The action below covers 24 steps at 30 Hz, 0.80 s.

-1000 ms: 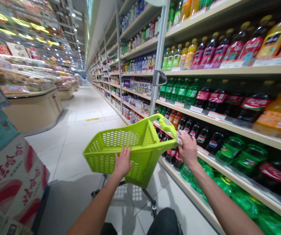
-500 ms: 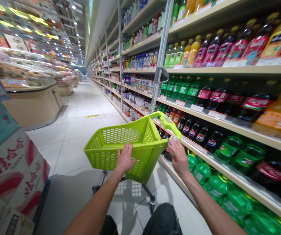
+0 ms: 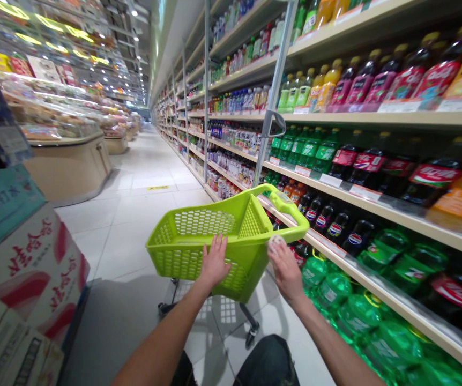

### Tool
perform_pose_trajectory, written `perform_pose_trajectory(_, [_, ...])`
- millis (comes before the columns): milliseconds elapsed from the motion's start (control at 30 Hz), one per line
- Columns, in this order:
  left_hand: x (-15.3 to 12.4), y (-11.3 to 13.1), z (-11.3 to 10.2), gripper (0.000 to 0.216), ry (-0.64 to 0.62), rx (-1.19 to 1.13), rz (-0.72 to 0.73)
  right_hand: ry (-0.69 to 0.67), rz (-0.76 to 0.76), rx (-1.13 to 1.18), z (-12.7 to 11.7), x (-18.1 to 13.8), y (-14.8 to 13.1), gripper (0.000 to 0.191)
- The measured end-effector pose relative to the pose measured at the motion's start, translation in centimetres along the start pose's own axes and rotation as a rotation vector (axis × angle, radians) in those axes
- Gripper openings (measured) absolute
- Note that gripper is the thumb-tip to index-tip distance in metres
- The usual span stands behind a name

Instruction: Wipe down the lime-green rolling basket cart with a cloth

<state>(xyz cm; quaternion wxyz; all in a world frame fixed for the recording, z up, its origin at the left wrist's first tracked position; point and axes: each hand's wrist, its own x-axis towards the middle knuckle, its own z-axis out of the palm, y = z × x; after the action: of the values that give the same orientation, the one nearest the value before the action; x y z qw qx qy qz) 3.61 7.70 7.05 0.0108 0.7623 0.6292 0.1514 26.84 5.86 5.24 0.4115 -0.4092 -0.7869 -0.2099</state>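
Note:
A lime-green shopping cart (image 3: 251, 268) with a perforated basket stands side-on in front of me on its wheels. My left hand (image 3: 215, 260) lies with spread fingers against the near side of the basket, fingertips at the rim. In my right hand (image 3: 287, 273) is a crumpled whitish cloth (image 3: 276, 243), pressed between the fingers and the cart's side just below the handle (image 3: 300, 230). Its exact material is hard to make out. The inside of the basket shows no goods in the part I can see.
Shelves (image 3: 327, 190) of drink bottles run along the right, with large green bottles (image 3: 359, 311) at the bottom. Stacked cartons (image 3: 42, 268) stand close on the left. A rounded display counter (image 3: 70, 166) is further back beside the tiled aisle (image 3: 134, 198).
My right hand with the cloth has slid from the handle's base down and left along the cart's side. The left hand stays on the basket. The view has shifted slightly left.

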Motion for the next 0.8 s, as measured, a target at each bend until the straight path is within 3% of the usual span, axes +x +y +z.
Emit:
perform_pose_trajectory(133, [-0.1,0.3,0.4,0.074,0.012,-0.012,-0.008,0.109,0.108,-0.091,-0.6,1.9,1.3,0.039])
perform_pose_trajectory(267, [-0.2,0.3,0.5,0.074,-0.015,-0.014,0.022,-0.034,-0.066,-0.003,2.1,-2.0,0.1,0.037])
perform_pose_trajectory(367, [-0.2,0.2,0.6,0.075,-0.03,0.001,0.035,-0.094,-0.139,0.062,1.9,-3.8,0.1,0.038])
perform_pose_trajectory(433, [-0.3,0.3,0.6,0.075,-0.031,0.008,0.033,0.005,-0.044,0.045,0.3,-2.7,1.3,0.04])
perform_pose_trajectory(533, [-0.4,0.5,0.7,0.075,-0.024,0.001,0.025,0.279,0.203,-0.044,-2.5,1.1,4.0,0.042])
perform_pose_trajectory(600, [-0.4,0.7,0.7,0.075,-0.019,-0.014,0.018,0.366,0.303,-0.074,-3.1,3.1,5.0,0.043])
perform_pose_trajectory(667, [-0.4,0.9,0.7,0.075,-0.02,-0.033,0.016,0.321,0.285,-0.053,-2.2,3.7,4.7,0.043])
perform_pose_trajectory(800, [-0.4,1.0,0.7,0.074,-0.022,-0.048,0.03,0.068,0.037,0.048,1.3,1.2,1.5,0.041])
